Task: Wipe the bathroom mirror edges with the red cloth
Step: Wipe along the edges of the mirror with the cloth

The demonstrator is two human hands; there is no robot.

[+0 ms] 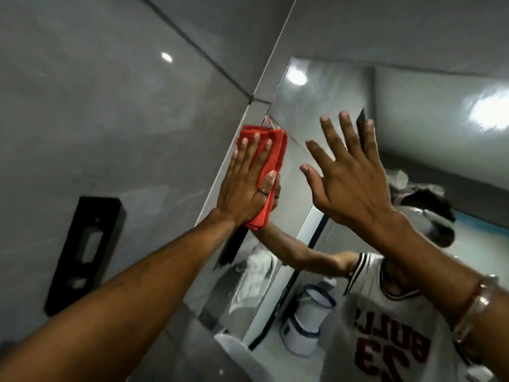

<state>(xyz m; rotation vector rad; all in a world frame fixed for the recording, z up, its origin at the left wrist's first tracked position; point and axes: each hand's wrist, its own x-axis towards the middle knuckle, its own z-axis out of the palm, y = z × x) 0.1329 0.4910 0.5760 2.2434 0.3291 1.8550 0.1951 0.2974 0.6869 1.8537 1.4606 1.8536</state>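
Grey tiled walls [96, 92] meet in a corner here, and the bathroom mirror [325, 111] is mounted just beside that corner, its left edge running diagonally up my view. A black wall fixture [85, 252] sits on the tile to the left, well apart from the work.

My left hand [245, 183] lies flat, fingers stretched out, pinning the folded red cloth [275, 150] against the mirror's left edge. I judge the open palm is used rather than a fist so pressure spreads along the strip of glass and frame; the fold gives a thick pad that straddles the edge. A ring [262, 191] shows on one finger.

My right hand [349, 175] is empty, fingers splayed, raised in front of the glass. Whether it touches the mirror I cannot tell; it looks like a brace for balance while reaching high.

The cloth sits partway up the left edge, so I take the wiping as under way, with the upper stretch not yet covered.
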